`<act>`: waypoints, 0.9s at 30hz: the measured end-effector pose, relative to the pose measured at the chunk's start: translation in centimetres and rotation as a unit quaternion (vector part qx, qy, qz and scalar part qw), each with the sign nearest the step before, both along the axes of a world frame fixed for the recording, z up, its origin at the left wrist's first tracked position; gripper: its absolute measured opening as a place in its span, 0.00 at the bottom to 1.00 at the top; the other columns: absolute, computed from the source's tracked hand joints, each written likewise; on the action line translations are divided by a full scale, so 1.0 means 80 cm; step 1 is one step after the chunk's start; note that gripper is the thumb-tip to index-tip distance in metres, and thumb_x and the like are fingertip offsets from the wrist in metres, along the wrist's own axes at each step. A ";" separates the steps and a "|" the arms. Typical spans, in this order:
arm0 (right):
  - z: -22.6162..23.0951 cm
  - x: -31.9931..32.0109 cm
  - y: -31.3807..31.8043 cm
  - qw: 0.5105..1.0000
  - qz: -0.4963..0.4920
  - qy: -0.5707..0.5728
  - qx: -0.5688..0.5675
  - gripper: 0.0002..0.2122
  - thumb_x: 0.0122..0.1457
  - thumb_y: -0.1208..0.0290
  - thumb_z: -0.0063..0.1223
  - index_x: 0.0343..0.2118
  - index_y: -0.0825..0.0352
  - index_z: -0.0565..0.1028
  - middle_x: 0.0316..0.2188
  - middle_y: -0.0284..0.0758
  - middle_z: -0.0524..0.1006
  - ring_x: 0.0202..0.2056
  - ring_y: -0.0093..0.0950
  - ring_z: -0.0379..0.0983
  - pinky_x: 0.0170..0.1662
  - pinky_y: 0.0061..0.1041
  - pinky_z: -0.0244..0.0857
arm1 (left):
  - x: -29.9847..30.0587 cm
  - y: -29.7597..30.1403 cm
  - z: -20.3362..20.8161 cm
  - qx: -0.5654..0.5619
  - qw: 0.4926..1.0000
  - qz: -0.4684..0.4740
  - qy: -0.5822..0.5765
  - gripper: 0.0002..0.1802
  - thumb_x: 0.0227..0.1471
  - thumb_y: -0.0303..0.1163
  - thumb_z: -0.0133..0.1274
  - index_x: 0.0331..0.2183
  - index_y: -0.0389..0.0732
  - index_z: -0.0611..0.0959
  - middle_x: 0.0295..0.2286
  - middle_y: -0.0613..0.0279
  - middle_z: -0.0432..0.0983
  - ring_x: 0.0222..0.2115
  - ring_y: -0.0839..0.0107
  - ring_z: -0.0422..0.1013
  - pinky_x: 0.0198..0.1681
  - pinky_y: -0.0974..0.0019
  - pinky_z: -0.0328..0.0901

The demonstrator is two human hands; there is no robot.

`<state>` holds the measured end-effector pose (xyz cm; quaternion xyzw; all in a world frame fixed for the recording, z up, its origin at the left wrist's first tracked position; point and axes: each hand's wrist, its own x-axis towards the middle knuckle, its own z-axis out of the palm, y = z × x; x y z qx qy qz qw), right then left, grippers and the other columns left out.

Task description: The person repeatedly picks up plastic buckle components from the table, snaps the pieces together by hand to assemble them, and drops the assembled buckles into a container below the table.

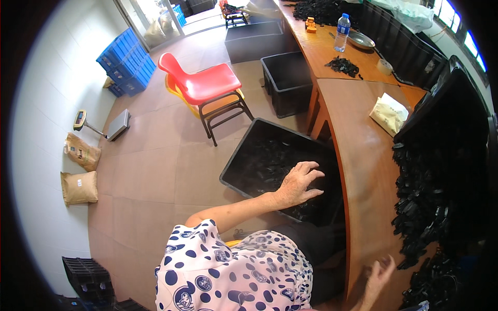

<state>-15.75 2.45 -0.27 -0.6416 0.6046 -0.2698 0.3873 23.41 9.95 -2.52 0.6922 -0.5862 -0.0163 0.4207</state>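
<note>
my left hand, fingers spread, hangs over the black bin; whether my right hand pinches, i can't tell. probably sorting; next calls for grasping black pieces.

R hand blurry, can't tell if holding anything; wrist end cut off at btm edge. L hand + arm hide part of blk floor bin; blk pcs inside too dark/tiny to ID. Near-L blk crates cut off at btm. Far blk pile cut off at top.
</note>
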 end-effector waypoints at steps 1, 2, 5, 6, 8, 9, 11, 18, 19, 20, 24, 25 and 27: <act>-0.005 -0.041 -0.010 0.993 -0.018 0.096 -0.071 0.22 0.58 0.73 0.47 0.55 0.69 0.60 0.47 0.41 0.66 0.39 0.28 0.69 0.38 0.24 0.66 | -0.001 0.001 0.002 0.010 1.000 0.000 0.007 0.25 0.41 0.36 0.62 0.44 0.43 0.75 0.47 0.49 0.66 0.49 0.49 0.61 0.51 0.51 0.58; -0.012 -0.083 -0.018 0.968 -0.053 0.211 -0.124 0.24 0.60 0.66 0.48 0.57 0.71 0.60 0.50 0.46 0.66 0.45 0.37 0.69 0.47 0.31 0.64 | -0.007 0.001 0.001 0.009 1.000 0.001 0.006 0.25 0.41 0.36 0.62 0.44 0.43 0.75 0.47 0.49 0.66 0.49 0.49 0.61 0.51 0.51 0.58; 0.034 -0.120 0.001 0.778 -0.059 0.511 -0.362 0.25 0.55 0.48 0.52 0.43 0.68 0.72 0.36 0.48 0.75 0.38 0.46 0.71 0.44 0.40 0.66 | -0.035 -0.005 -0.005 0.005 0.997 -0.076 -0.003 0.25 0.42 0.35 0.61 0.44 0.43 0.73 0.47 0.50 0.65 0.49 0.50 0.62 0.50 0.51 0.58; 0.025 -0.154 0.003 0.698 -0.076 0.618 -0.353 0.23 0.56 0.50 0.52 0.42 0.69 0.72 0.36 0.47 0.75 0.38 0.45 0.72 0.42 0.39 0.67 | -0.046 -0.014 -0.006 -0.001 0.994 -0.111 -0.019 0.26 0.41 0.34 0.62 0.43 0.42 0.73 0.47 0.49 0.65 0.49 0.50 0.62 0.50 0.51 0.57; -0.040 -0.260 -0.048 0.782 -0.083 0.554 -0.272 0.25 0.58 0.54 0.50 0.50 0.71 0.66 0.45 0.49 0.70 0.45 0.45 0.68 0.48 0.37 0.63 | -0.078 -0.058 -0.014 0.006 0.981 -0.193 -0.020 0.24 0.41 0.34 0.61 0.43 0.42 0.73 0.45 0.50 0.67 0.48 0.51 0.62 0.50 0.52 0.57; -0.071 -0.348 -0.037 0.857 -0.084 0.461 -0.217 0.28 0.60 0.58 0.48 0.58 0.72 0.59 0.54 0.51 0.65 0.52 0.45 0.65 0.54 0.36 0.59 | -0.092 -0.066 0.003 -0.024 0.980 -0.196 -0.032 0.23 0.39 0.33 0.62 0.41 0.42 0.74 0.43 0.52 0.67 0.47 0.53 0.63 0.49 0.53 0.58; -0.052 -0.284 -0.067 0.883 -0.092 0.443 -0.120 0.26 0.61 0.59 0.47 0.56 0.72 0.61 0.55 0.49 0.64 0.56 0.45 0.60 0.57 0.39 0.56 | -0.101 -0.070 0.008 -0.037 0.978 -0.200 -0.053 0.20 0.37 0.31 0.62 0.37 0.43 0.76 0.41 0.54 0.68 0.44 0.54 0.65 0.48 0.54 0.58; -0.016 -0.188 -0.099 0.930 -0.082 0.321 -0.158 0.08 0.55 0.75 0.50 0.38 0.69 0.70 0.34 0.45 0.70 0.40 0.45 0.68 0.41 0.39 0.65 | -0.188 -0.163 0.034 0.043 0.924 -0.374 -0.069 0.14 0.42 0.27 0.57 0.36 0.42 0.80 0.39 0.55 0.72 0.39 0.56 0.69 0.41 0.58 0.62; -0.014 -0.193 -0.094 0.930 -0.096 0.322 -0.151 0.08 0.55 0.75 0.50 0.38 0.69 0.70 0.34 0.45 0.70 0.40 0.45 0.68 0.41 0.39 0.65 | -0.207 -0.179 0.030 0.044 0.918 -0.388 -0.071 0.14 0.42 0.27 0.57 0.36 0.42 0.80 0.39 0.55 0.72 0.39 0.56 0.69 0.41 0.58 0.62; -0.011 -0.196 -0.095 0.911 -0.114 0.352 -0.181 0.10 0.55 0.75 0.50 0.40 0.69 0.70 0.35 0.45 0.70 0.41 0.43 0.68 0.42 0.39 0.65 | -0.229 -0.199 0.028 0.015 0.904 -0.419 -0.086 0.13 0.42 0.27 0.57 0.35 0.42 0.79 0.37 0.57 0.73 0.36 0.57 0.70 0.40 0.59 0.63; 0.000 -0.199 -0.108 0.856 -0.102 0.445 -0.242 0.15 0.58 0.71 0.49 0.48 0.67 0.67 0.41 0.45 0.70 0.46 0.42 0.67 0.47 0.38 0.64 | -0.295 -0.230 0.042 0.022 0.873 -0.452 -0.181 0.07 0.43 0.31 0.55 0.29 0.42 0.79 0.30 0.59 0.73 0.34 0.60 0.71 0.39 0.61 0.64; -0.017 -0.213 -0.112 0.829 -0.076 0.502 -0.236 0.18 0.60 0.67 0.47 0.52 0.68 0.66 0.47 0.47 0.69 0.51 0.44 0.64 0.53 0.38 0.61 | -0.307 -0.239 0.036 -0.030 0.864 -0.461 -0.202 0.07 0.44 0.33 0.52 0.29 0.42 0.79 0.33 0.56 0.72 0.39 0.58 0.68 0.43 0.56 0.62; -0.040 -0.257 -0.110 0.842 -0.065 0.503 -0.182 0.21 0.61 0.63 0.46 0.55 0.67 0.64 0.51 0.49 0.67 0.54 0.44 0.62 0.56 0.38 0.57 | -0.344 -0.261 0.038 -0.084 0.829 -0.461 -0.304 0.08 0.43 0.32 0.50 0.28 0.42 0.80 0.33 0.57 0.72 0.40 0.58 0.66 0.45 0.52 0.59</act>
